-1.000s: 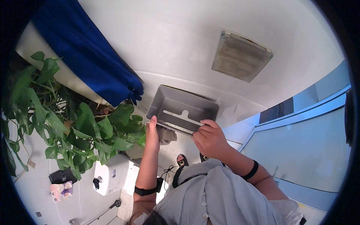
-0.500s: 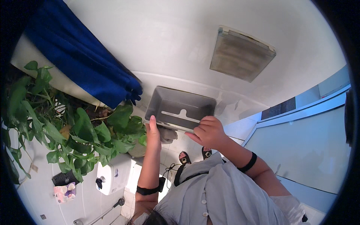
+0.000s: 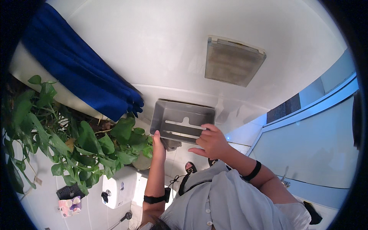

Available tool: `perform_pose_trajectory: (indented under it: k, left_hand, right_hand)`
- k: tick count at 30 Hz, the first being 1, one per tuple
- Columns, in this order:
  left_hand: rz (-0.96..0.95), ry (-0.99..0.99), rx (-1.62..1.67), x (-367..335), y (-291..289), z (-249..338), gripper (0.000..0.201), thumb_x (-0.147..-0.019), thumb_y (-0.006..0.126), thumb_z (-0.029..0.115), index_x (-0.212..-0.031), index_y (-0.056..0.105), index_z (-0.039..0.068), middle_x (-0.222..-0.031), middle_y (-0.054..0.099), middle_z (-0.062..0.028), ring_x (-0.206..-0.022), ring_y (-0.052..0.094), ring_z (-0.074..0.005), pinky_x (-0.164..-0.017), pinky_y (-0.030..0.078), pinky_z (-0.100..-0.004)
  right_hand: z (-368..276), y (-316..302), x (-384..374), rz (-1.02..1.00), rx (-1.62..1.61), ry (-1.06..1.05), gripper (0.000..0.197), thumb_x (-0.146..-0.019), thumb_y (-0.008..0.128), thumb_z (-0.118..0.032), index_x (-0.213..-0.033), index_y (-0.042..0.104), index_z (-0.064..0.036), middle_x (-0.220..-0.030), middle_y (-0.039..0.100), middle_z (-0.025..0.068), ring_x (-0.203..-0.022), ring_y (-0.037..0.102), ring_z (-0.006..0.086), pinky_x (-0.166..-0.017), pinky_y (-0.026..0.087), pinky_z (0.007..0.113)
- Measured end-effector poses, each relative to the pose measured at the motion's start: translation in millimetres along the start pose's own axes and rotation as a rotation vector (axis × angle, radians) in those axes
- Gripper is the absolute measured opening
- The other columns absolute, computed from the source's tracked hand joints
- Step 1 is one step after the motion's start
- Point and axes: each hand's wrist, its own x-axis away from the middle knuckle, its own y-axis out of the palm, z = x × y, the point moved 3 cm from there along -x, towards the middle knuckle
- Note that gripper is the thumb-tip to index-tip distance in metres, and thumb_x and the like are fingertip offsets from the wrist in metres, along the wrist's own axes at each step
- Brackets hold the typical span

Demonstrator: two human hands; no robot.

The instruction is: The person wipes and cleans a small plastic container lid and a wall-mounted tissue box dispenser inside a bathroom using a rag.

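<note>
A grey, open-topped rectangular box (image 3: 159, 117) is in front of me, tilted, its inside toward me. White shows through a long notched slot (image 3: 186, 122) in it, and a second pale strip runs nearer its lower edge. My left hand (image 3: 158, 147) grips the near left corner, thumb up on the rim and the other fingers hidden behind. My right hand (image 3: 211, 142) is at the near right corner. Its index finger reaches over the edge by the slot's right end, other fingers curled, thumb stuck out away from the box.
Leafy green plants (image 3: 88, 142) crowd the left, beside a hanging blue towel (image 3: 76, 69). A clear-covered wall box (image 3: 234, 63) sits on the white wall ahead. At right stands a frosted panel (image 3: 310, 142); a white tank (image 3: 120, 188) is at lower left.
A second pale strip has appeared in the box below the notched slot. My right hand's index finger has reached over the edge and its thumb has come away from the box.
</note>
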Motion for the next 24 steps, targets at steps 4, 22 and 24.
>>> perform_pose_trajectory:
  k: [4,22,24]
  left_hand:
    - [0.120,0.016,-0.229,6.6,-5.1,9.3,0.069,-0.094,0.048,0.047,-0.138,0.036,-0.003,-0.137,0.046,-0.0176,-0.125,0.046,-0.0265,-0.106,0.034,-0.0355]
    - [-0.280,0.062,0.375,35.6,-32.7,21.5,0.059,-0.069,0.055,0.015,-0.127,0.054,0.002,-0.125,0.059,-0.0122,-0.116,0.056,-0.0314,-0.102,0.042,-0.0445]
    - [-0.239,0.043,0.383,30.1,-31.9,21.9,0.058,-0.071,0.055,0.016,-0.127,0.054,0.002,-0.125,0.059,-0.0115,-0.117,0.055,-0.0309,-0.102,0.041,-0.0445]
  right_hand:
    - [17.9,-23.2,22.5,0.443,-0.084,0.447,0.023,-0.085,0.069,-0.025,-0.096,0.061,-0.0057,-0.097,0.060,0.0112,-0.095,0.056,0.0253,-0.093,0.041,0.037]
    - [22.0,3.7,37.9,0.228,-0.913,0.649,0.103,-0.071,0.080,-0.024,-0.148,0.014,-0.0086,-0.143,0.031,0.0147,-0.132,0.035,0.0280,-0.109,0.031,0.044]
    - [23.8,9.0,34.6,0.241,-0.937,0.677,0.101,-0.072,0.080,-0.024,-0.148,0.015,-0.0085,-0.143,0.031,0.0153,-0.132,0.035,0.0282,-0.109,0.030,0.043]
